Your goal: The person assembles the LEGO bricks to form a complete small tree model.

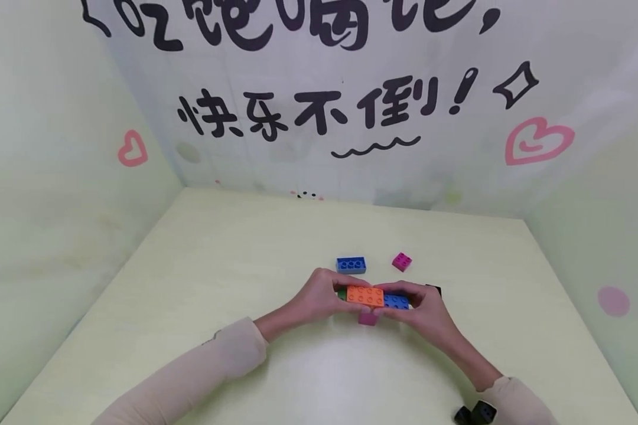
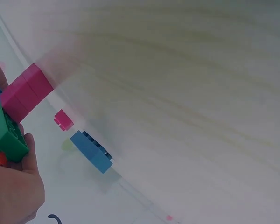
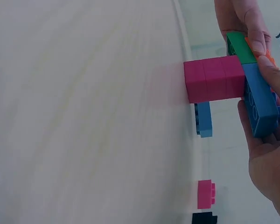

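Observation:
Toy building bricks are joined in both hands. An upright column of pink bricks (image 3: 214, 79) carries a green brick (image 2: 9, 135) and a blue brick (image 3: 261, 100) side by side, with an orange brick (image 1: 365, 296) on top across them. My left hand (image 1: 321, 295) pinches the orange brick and the green one beneath from the left, thumb in front and fingers behind. From the right, my right hand (image 1: 427, 307) grips the blue brick, its fingertips reaching the orange brick's end. The column's foot appears to stand on the table. Fingers partly hide the green brick.
Behind the hands, a loose blue brick (image 1: 351, 265) lies on its side on the pale table (image 1: 244, 236), with a small pink brick (image 1: 401, 261) to its right. A black brick (image 3: 204, 218) is partly hidden behind the right hand in the head view. Printed walls enclose the table.

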Motion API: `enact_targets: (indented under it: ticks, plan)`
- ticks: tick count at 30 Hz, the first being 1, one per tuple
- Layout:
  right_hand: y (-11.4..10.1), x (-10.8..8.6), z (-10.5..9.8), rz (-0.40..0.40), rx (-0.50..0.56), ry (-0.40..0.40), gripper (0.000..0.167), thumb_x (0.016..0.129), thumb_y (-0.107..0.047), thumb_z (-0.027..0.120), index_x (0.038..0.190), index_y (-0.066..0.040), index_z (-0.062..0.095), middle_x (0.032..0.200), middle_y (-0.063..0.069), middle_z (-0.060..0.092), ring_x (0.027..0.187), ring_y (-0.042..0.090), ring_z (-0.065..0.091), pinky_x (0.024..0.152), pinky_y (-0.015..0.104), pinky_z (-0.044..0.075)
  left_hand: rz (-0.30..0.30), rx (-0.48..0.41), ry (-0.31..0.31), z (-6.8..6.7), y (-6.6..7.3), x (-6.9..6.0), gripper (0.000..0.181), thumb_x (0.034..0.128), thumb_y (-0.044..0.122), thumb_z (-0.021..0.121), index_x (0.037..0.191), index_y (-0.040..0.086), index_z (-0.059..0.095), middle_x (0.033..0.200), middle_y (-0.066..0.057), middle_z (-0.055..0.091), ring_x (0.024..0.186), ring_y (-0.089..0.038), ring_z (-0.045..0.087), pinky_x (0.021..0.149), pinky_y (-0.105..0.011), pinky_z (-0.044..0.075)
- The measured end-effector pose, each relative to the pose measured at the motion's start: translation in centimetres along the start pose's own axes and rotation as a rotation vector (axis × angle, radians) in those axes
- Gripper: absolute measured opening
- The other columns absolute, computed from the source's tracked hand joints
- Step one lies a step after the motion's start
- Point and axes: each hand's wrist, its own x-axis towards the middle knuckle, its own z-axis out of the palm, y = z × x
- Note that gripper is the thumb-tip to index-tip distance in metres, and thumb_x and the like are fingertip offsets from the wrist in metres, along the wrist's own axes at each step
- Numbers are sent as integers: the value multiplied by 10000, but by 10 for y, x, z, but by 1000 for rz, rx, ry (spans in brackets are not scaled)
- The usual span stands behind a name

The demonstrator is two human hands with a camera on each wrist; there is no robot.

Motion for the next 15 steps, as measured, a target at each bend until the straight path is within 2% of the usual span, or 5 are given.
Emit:
enact_targets:
  ticks: [3, 5, 8, 11, 15]
  plan:
    - [3, -2, -11, -15, -44, -52, 464, 800, -276, 826, 1235, -232, 671, 1213, -63, 661, 1124, 191, 606, 939, 305, 492, 28, 36, -8, -1, 1, 1, 421, 719, 371, 870, 1104, 234, 768, 1036, 122, 716, 898, -13, 620, 697, -215, 535]
    - [8, -5, -25, -29, -83, -54, 499, 814, -278, 813, 1278, -223, 639, 1250, -54, 643, 1169, 211, 588, 967, 332, 477, 36, 54, -13, -2, 3, 1, 419, 722, 364, 872, 1105, 228, 769, 1017, 130, 717, 884, -9, 613, 690, -214, 529]
    - [17, -14, -50, -18, -137, 15, 511, 819, -262, 808, 1292, -201, 626, 1257, -26, 641, 1167, 234, 591, 950, 332, 487, 22, 62, -20, -1, 5, 0, 416, 719, 355, 878, 1101, 229, 771, 1015, 137, 715, 895, -2, 603, 686, -209, 517]
    - [25, -23, -73, 22, -226, 89, 514, 834, -279, 794, 1309, -195, 616, 1276, -16, 630, 1180, 210, 578, 914, 277, 501, 5, 60, -13, -1, 5, -1, 410, 715, 354, 882, 1093, 238, 774, 1020, 137, 713, 908, -6, 594, 678, -208, 504]
    - [34, -26, -89, 78, -353, 81, 593, 836, -360, 782, 1359, -169, 578, 1326, 22, 598, 1218, 246, 554, 891, 287, 514, -5, 45, 3, 0, 4, -1, 409, 710, 353, 886, 1086, 235, 776, 1016, 132, 714, 910, -13, 597, 666, -209, 500]
